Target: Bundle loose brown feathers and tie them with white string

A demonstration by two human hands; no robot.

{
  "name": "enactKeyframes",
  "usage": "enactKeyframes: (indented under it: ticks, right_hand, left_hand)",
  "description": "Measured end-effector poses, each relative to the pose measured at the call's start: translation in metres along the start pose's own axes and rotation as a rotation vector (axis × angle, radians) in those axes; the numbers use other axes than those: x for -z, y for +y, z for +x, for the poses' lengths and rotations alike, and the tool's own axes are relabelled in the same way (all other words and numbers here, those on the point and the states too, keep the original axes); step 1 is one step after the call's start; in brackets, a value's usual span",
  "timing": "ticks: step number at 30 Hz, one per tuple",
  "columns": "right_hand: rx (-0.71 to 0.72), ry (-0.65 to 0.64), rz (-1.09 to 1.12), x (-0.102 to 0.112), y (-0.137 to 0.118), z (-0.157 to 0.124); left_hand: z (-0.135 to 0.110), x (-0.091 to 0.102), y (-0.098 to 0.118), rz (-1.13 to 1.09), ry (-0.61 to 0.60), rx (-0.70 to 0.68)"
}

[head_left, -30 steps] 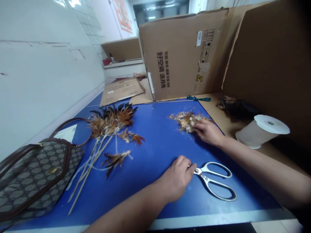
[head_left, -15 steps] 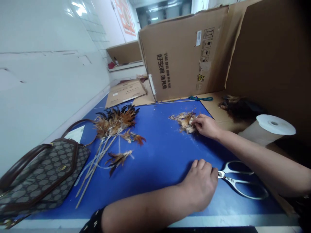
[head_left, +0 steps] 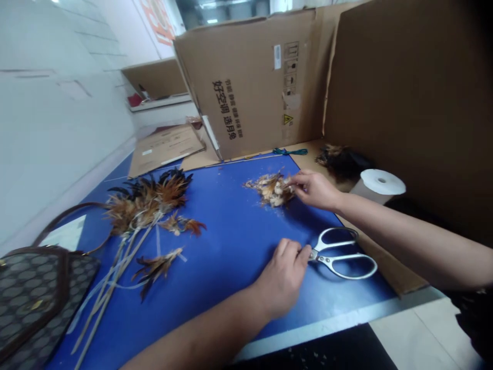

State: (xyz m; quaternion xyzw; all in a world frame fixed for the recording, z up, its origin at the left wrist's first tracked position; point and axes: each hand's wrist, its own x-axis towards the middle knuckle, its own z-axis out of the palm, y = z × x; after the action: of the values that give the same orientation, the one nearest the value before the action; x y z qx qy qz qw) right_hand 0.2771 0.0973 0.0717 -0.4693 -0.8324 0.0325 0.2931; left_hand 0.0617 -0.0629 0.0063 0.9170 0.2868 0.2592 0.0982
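My left hand (head_left: pixel 283 277) rests on the blue table top (head_left: pixel 231 241) with its fingers curled, knuckles against the blades of the silver scissors (head_left: pixel 342 254); what it holds, if anything, is hidden. My right hand (head_left: pixel 316 189) reaches to a small heap of brown and white feathers (head_left: pixel 271 187) and pinches at its right edge. To the left lie bunches of brown and black feathers on thin sticks (head_left: pixel 142 205), with a loose feather tuft (head_left: pixel 156 264) below them.
A patterned handbag (head_left: pixel 34 298) sits at the left edge. Tall cardboard sheets (head_left: pixel 250 77) stand behind and to the right. A white spool (head_left: pixel 375 186) and a dark feather pile (head_left: pixel 341 160) lie on cardboard at the right. The table's front edge runs near my arms.
My right hand has lifted slightly and now pinches at the feather heap. My left hand stays beside the scissors. The view has shifted to the right and down.
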Motion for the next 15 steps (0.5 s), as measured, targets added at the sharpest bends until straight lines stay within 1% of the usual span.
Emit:
enactKeyframes:
  ticks: [3, 6, 7, 10, 13, 15]
  right_hand:
    - [0.008, 0.003, -0.002, 0.024, -0.002, 0.001]
    - [0.036, -0.024, -0.024, 0.035, -0.014, 0.01]
    - [0.048, -0.038, -0.032, 0.036, -0.019, 0.014]
    - [0.079, -0.078, -0.043, 0.033, -0.034, 0.022]
    - [0.111, -0.112, -0.027, 0.023, -0.045, 0.022]
    - [0.114, -0.117, -0.013, 0.014, -0.052, 0.018]
  left_hand:
    - [0.019, -0.006, 0.009, 0.032, 0.001, -0.042]
    - [0.053, -0.022, 0.028, 0.114, -0.069, -0.025]
    - [0.064, -0.029, 0.033, 0.145, -0.105, -0.034]
    - [0.095, -0.054, 0.043, 0.211, -0.152, -0.02]
    - [0.114, -0.076, 0.042, 0.216, -0.163, 0.006]
    - [0.122, -0.082, 0.041, 0.163, -0.149, -0.032]
